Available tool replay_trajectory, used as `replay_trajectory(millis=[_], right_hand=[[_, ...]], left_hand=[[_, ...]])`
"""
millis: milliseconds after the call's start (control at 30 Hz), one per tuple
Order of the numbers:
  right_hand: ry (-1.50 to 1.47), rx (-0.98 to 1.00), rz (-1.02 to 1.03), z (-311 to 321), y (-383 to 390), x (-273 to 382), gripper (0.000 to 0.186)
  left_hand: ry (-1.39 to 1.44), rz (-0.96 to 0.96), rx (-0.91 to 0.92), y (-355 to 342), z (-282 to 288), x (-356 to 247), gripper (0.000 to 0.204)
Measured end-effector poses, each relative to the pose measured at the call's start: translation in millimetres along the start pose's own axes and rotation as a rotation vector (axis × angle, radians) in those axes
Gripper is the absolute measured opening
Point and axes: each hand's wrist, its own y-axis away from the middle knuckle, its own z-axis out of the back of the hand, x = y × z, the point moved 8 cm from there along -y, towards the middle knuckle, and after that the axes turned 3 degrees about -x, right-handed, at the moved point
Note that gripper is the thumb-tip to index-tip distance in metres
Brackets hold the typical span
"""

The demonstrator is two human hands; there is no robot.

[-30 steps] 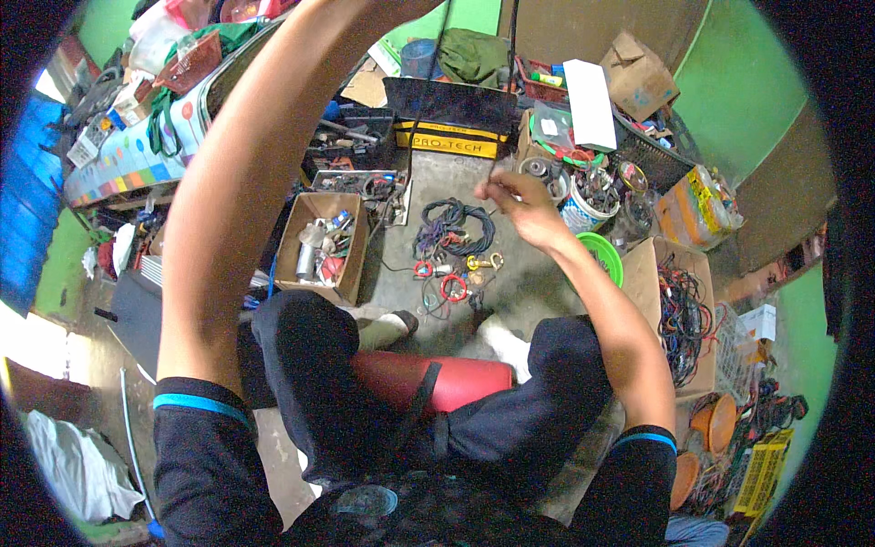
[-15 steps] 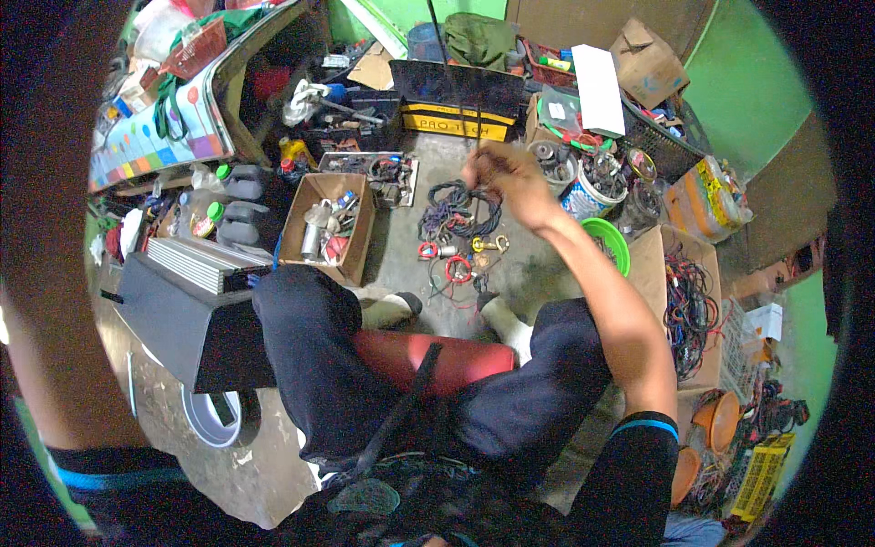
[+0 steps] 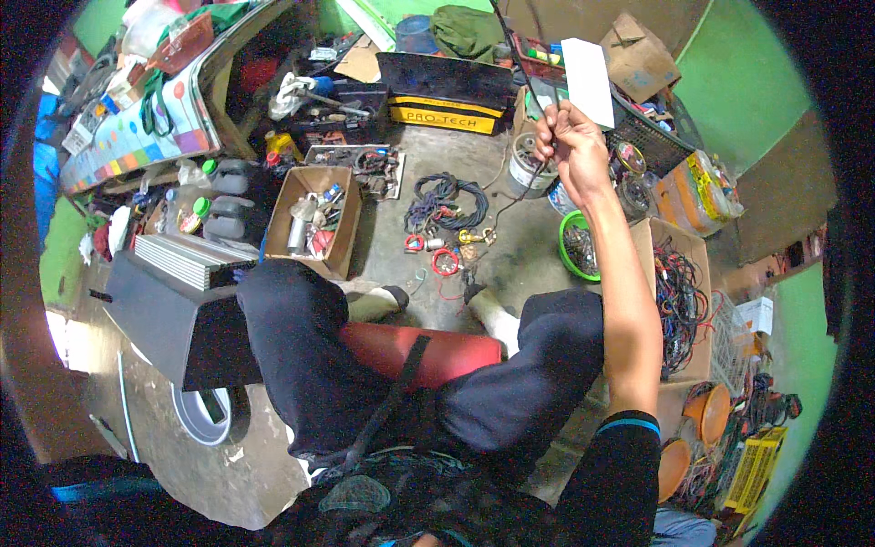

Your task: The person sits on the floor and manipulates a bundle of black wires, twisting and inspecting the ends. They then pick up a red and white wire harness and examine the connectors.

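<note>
My right hand (image 3: 578,150) is raised over the far right of the floor, fingers closed around a thin black cable (image 3: 507,36). One stretch of the cable runs up past the top edge; another hangs below the hand toward the floor. Of my left arm only the dark, close-up upper part and sleeve (image 3: 100,490) show at the left; the hand is out of sight. Beyond my feet lies a coil of dark cable (image 3: 447,202). Beside it are small parts: red rings (image 3: 445,264), a metal cylinder and a yellow-and-brass piece (image 3: 474,236).
An open cardboard box (image 3: 313,180) of parts and a dark grey case (image 3: 182,319) stand left. A green basin (image 3: 567,239), buckets and a cardboard box of cables (image 3: 679,301) line the right. A black-and-yellow toolbox (image 3: 447,114) stands at the back.
My right hand has moved right, away from the cable coil, drawing the black cable with it. My left arm has shifted toward the left edge. The whole view has tilted slightly.
</note>
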Motion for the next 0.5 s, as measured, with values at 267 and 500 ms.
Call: replay_trajectory(millis=[267, 500], right_hand=[[0.015, -0.021, 0.015, 17.2, 0.0, 2.9, 0.016], [-0.050, -0.128, 0.057, 66.3, 1.2, 3.0, 0.011]], left_hand=[[-0.058, 0.160, 0.103, 31.9, -59.1, 51.9, 0.024], [-0.095, 0.137, 0.062, 22.0, -31.5, 53.1, 0.025]])
